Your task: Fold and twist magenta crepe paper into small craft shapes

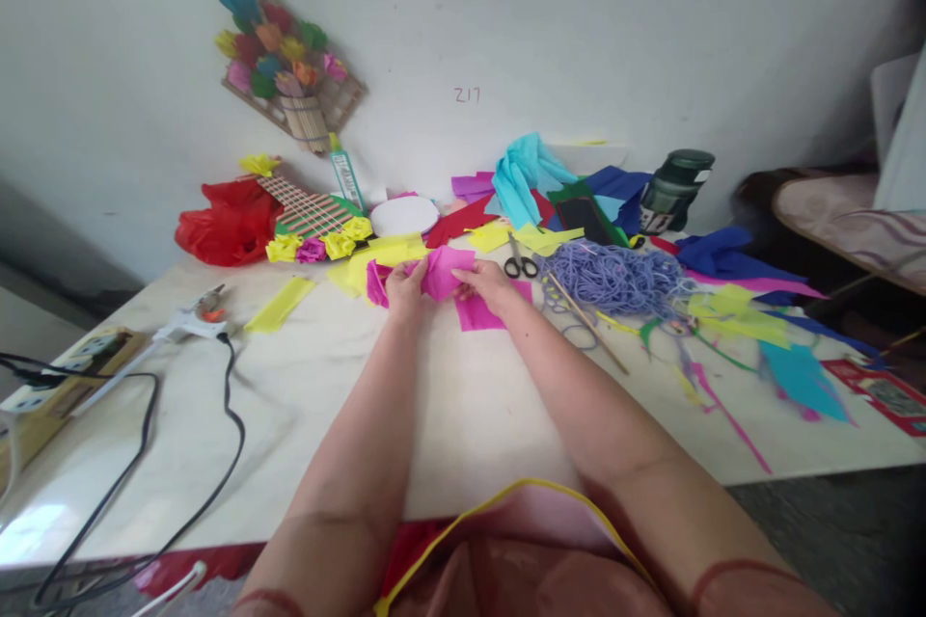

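Here, pink paper spanned gap between hands, long axis crosswise: left hand pinched near gathered end, right hand pinched opposite edge. Spare pink sheet lay beneath right hand; scissors just beyond it.

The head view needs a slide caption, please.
Left hand and right hand hold pink paper near scissors and purple yarn.

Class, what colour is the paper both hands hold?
The paper is bright pink, best seen in the head view.
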`<state>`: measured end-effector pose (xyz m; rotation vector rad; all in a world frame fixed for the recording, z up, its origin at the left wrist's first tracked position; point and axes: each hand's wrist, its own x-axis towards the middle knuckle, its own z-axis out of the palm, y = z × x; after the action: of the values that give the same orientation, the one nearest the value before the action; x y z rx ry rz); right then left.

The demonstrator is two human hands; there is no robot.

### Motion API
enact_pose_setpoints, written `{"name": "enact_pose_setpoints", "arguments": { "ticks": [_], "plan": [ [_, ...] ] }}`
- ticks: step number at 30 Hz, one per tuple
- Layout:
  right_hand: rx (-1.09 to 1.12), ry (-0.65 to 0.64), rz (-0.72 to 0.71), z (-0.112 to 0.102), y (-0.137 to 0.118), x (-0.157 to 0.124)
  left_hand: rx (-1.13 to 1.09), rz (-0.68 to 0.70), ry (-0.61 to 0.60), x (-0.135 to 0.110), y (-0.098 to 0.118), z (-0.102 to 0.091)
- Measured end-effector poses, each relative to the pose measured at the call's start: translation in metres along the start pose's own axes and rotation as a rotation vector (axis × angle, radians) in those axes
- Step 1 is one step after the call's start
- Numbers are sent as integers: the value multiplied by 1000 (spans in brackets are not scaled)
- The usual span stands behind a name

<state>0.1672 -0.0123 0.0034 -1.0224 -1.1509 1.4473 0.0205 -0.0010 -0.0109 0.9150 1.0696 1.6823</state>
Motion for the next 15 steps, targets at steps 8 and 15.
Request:
{"name": "enact_pose_setpoints", "arguments": {
  "ticks": [8,15],
  "plan": [
    [-204,83,-148,-16,-2,2,-1,-136,-255,-5,7,-4],
    [-264,-133,-104,-30,1,4,145,-167,-405,-8,12,-8]
  ]
}}
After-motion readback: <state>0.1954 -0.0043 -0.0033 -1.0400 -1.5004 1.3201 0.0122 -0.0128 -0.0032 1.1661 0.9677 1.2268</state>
